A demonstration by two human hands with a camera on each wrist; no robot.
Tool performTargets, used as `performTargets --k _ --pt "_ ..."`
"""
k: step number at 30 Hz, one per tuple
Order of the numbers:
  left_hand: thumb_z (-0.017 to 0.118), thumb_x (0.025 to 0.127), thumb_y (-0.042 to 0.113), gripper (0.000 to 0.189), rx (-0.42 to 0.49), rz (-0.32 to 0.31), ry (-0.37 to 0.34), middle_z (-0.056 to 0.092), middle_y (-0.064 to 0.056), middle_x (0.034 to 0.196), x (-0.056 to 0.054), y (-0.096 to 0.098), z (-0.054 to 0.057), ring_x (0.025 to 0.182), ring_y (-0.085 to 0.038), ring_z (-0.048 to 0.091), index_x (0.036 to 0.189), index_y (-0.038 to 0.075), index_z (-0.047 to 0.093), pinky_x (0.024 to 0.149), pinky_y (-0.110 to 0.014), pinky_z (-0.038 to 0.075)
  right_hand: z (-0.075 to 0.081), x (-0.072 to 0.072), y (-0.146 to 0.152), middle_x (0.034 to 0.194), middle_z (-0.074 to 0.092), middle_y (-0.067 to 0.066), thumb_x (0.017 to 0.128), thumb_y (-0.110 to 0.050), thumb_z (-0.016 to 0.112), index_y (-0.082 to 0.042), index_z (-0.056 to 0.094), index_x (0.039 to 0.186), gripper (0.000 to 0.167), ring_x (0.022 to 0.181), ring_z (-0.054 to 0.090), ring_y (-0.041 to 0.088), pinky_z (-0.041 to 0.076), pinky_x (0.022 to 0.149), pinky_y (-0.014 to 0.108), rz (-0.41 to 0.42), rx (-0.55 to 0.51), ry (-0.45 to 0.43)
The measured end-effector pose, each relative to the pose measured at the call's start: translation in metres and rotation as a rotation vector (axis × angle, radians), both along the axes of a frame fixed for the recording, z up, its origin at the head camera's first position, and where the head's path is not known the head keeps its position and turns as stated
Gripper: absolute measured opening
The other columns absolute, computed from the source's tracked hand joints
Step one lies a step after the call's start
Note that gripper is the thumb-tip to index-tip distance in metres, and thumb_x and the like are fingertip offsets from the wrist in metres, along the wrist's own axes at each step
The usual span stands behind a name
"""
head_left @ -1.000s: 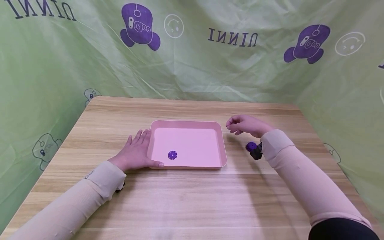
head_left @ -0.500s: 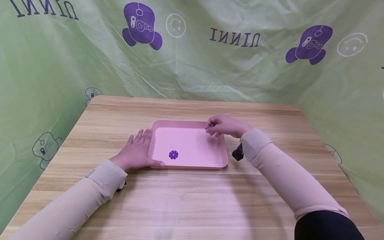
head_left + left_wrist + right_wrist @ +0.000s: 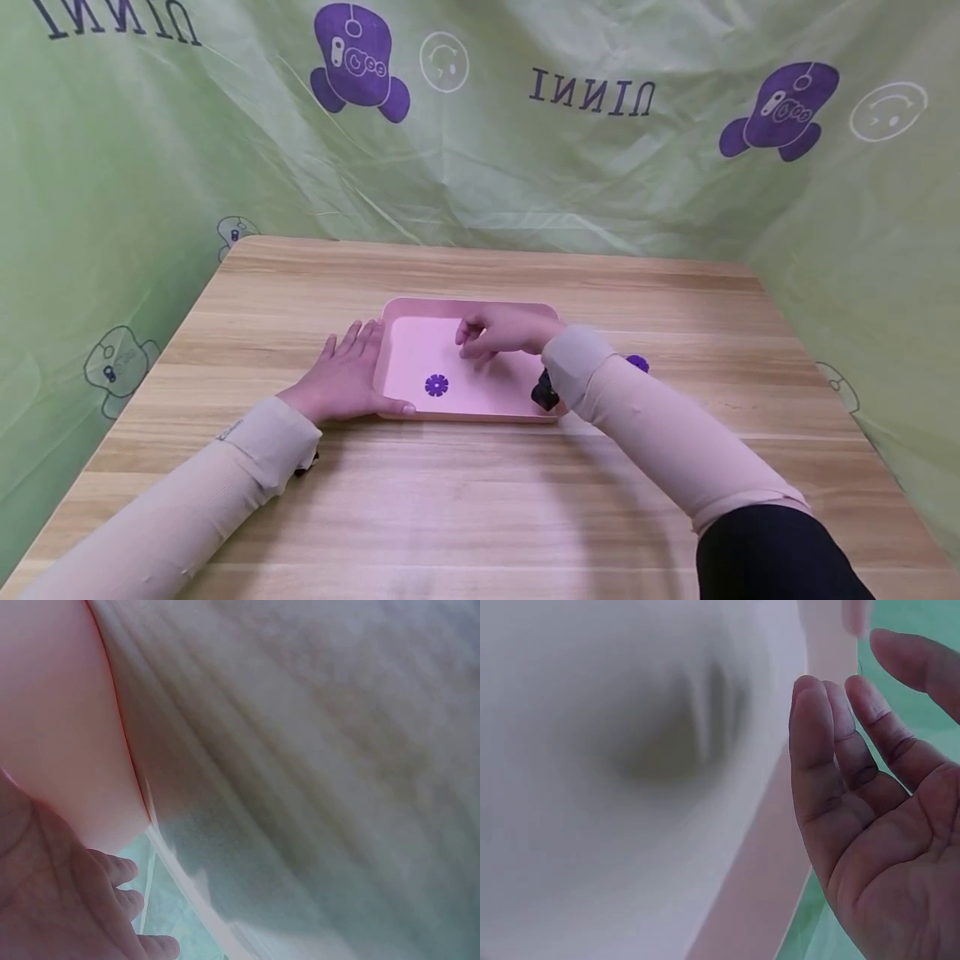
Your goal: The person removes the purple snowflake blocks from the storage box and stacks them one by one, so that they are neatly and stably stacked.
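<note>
A shallow pink tray lies on the wooden table, and inside it near the front left is a purple notched disc, like a snowflake building piece. My left hand rests against the tray's left side, fingers spread and thumb along the front rim; the left wrist view has its palm beside the pink wall. Over the middle of the tray hovers my right hand, up and right of the disc. Its fingers are loosely bent in the right wrist view, with nothing between them.
More purple shows on the table right of the tray, partly hidden behind the right sleeve. A black wrist camera hangs under the right cuff, overlapping the tray's right side. Green printed cloth surrounds the wooden table.
My right hand has moved left, from beside the tray's right edge to above its middle. The left hand stays at the tray, and the disc inside has not moved.
</note>
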State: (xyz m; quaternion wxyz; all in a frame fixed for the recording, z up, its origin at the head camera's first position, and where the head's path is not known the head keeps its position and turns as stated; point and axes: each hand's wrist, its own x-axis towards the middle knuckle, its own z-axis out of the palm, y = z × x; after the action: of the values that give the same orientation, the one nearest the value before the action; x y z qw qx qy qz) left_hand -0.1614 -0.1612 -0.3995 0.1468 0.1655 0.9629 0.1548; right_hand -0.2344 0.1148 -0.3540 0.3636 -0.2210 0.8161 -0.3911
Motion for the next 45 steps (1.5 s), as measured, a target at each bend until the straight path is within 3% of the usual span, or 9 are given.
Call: performTargets --k 5,12,18,22,34,45 --pt "0.07 0.07 0.085 0.149 0.009 -0.001 0.005 0.002 -0.029 0.169 -0.001 -0.001 0.0 0.155 -0.046 -0.004 0.161 -0.008 -0.001 0.121 -0.066 -0.004 -0.004 0.002 -0.02 0.091 0.065 0.007 0.096 -0.004 0.069 -0.001 0.064 0.104 0.01 0.083 0.071 0.022 0.058 0.08 0.03 0.082 0.078 0.031" --pt "0.07 0.07 0.086 0.148 0.007 -0.004 0.008 0.003 -0.029 0.169 -0.001 -0.001 -0.001 0.155 -0.046 -0.004 0.161 -0.008 0.0 0.121 -0.066 -0.003 -0.015 0.005 -0.048 0.09 0.064 0.0 0.088 -0.009 0.08 -0.008 0.069 0.102 0.018 0.073 0.057 0.009 0.05 0.07 0.02 0.174 0.228 0.159" --pt "0.07 0.071 0.085 0.147 0.019 -0.009 0.014 0.003 -0.028 0.169 -0.001 -0.002 0.0 0.155 -0.046 -0.005 0.161 -0.008 0.0 0.121 -0.067 -0.003 -0.015 0.013 -0.062 0.086 0.061 -0.002 0.084 -0.013 0.085 -0.013 0.069 0.094 0.019 0.076 0.053 0.01 0.043 0.07 0.021 0.247 0.333 0.302" --pt "0.07 0.072 0.084 0.146 0.024 -0.007 0.013 0.003 -0.029 0.169 0.0 -0.002 0.002 0.155 -0.046 -0.005 0.161 -0.008 0.001 0.121 -0.067 -0.003 -0.014 0.019 -0.068 0.084 0.059 -0.001 0.084 -0.01 0.085 -0.014 0.067 0.089 0.02 0.077 0.052 0.013 0.043 0.067 0.023 0.264 0.37 0.329" --pt "0.071 0.072 0.082 0.145 0.016 -0.014 0.016 0.006 -0.03 0.168 0.002 0.001 0.002 0.155 -0.047 -0.002 0.161 -0.009 0.002 0.121 -0.068 -0.001 -0.017 0.018 -0.067 0.079 0.061 -0.002 0.088 -0.007 0.081 -0.014 0.065 0.084 0.018 0.078 0.054 0.013 0.044 0.069 0.022 0.307 0.381 0.377" --pt "0.071 0.072 0.083 0.146 0.004 -0.004 0.016 0.006 -0.03 0.168 0.003 0.002 0.003 0.155 -0.047 -0.001 0.161 -0.009 0.001 0.121 -0.068 0.0 -0.012 0.008 -0.049 0.079 0.06 -0.002 0.092 0.006 0.063 -0.007 0.069 0.09 0.015 0.071 0.053 0.009 0.044 0.065 0.019 0.23 0.269 0.223"
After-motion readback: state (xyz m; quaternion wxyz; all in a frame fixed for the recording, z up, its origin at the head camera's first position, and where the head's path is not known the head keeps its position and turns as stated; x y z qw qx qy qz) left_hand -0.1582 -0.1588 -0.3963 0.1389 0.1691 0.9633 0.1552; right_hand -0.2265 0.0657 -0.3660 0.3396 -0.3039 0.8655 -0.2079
